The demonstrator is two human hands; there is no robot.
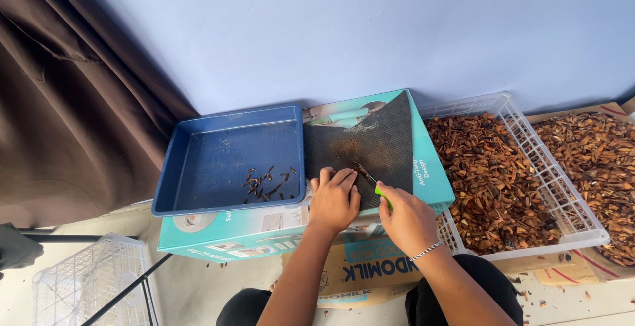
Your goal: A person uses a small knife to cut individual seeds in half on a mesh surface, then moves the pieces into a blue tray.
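The left hand [334, 197] pins a small dark piece [352, 175] to the black mat [370, 144]; the right hand [405, 219] grips a green-handled knife [377, 187] beside it. Light, brittle-looking, best held at its end.

A teal cardboard box [278, 230] serves as the work surface, bearing a blue plastic tray [198, 160] and a black ribbed mat [380, 140] side by side, edges touching.
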